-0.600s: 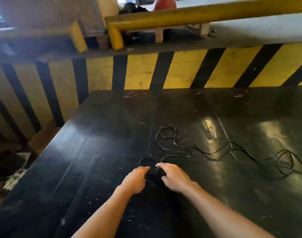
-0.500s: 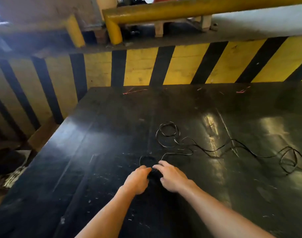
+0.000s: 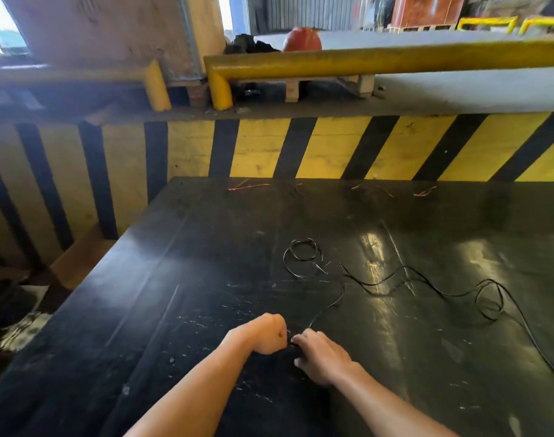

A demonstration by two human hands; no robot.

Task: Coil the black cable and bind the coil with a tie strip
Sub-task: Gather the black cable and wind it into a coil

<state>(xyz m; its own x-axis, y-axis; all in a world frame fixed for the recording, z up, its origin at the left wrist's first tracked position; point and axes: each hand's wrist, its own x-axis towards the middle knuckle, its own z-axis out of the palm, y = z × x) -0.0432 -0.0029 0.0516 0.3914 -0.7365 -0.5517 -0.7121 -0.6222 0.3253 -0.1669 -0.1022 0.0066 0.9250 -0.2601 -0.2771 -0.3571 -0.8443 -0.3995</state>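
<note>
A thin black cable (image 3: 404,279) lies in loose curves across the black table (image 3: 206,263), with a small loop at the far middle and another loop at the right. Its near end runs down to my hands. My left hand (image 3: 264,334) is closed in a fist on the cable end. My right hand (image 3: 321,354) pinches the same end right beside it, fingers touching the table. The part of the cable between my fingers is hidden. I see no tie strip that I can tell apart.
A yellow and black striped wall (image 3: 332,146) rises behind the table, with a yellow pipe rail (image 3: 363,59) above it. Thin red wire scraps (image 3: 247,186) lie at the table's far edge. The table's left edge drops to a cluttered floor (image 3: 14,326).
Both hands closed on the cable's near end and drew toward me; the small loop that lay near my fingers is gone. The view tilted upward.
</note>
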